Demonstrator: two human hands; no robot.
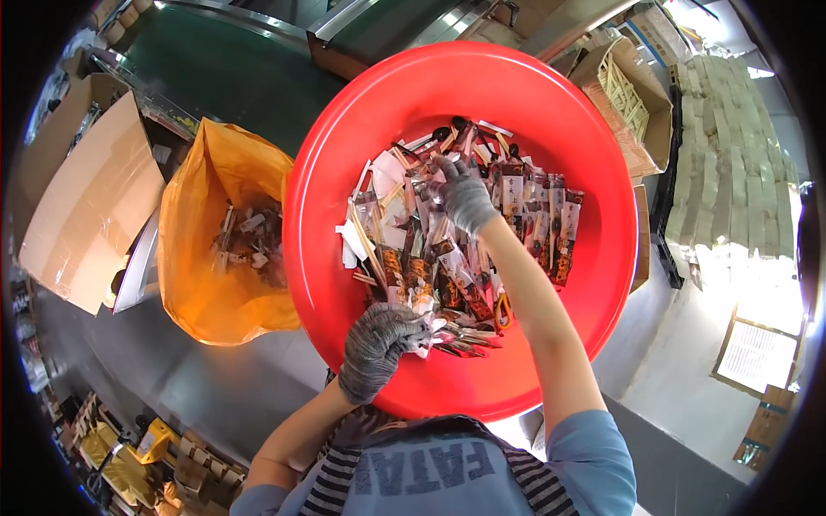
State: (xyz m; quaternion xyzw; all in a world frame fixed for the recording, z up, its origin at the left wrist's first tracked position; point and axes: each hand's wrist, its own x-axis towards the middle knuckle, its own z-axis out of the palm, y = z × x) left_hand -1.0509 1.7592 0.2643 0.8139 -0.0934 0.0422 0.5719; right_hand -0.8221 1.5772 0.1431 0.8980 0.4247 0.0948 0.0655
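Observation:
A large red round tub [594, 284] in front of me holds a heap of cutlery packets [460, 279], wrapped chopsticks, black spoons and white napkins. My left hand [376, 348], in a grey glove, is closed at the tub's near left side on a crumpled white plastic wrapper [423, 338]. Higher up, over the heap's middle, my gloved right hand [467, 199] has its fingers apart, touching clear packets [422, 182]. Its fingertips partly cover what lies beneath. Orange scissor handles [503, 311] stick out among the packets near the right forearm.
Left of the tub stands an open orange sack [185, 267] with wrappers and scraps inside. Beyond it is a cardboard box [90, 202]. A green conveyor belt [224, 77] runs behind. At the right are a box of chopsticks [632, 103] and stacked pale bundles [731, 155].

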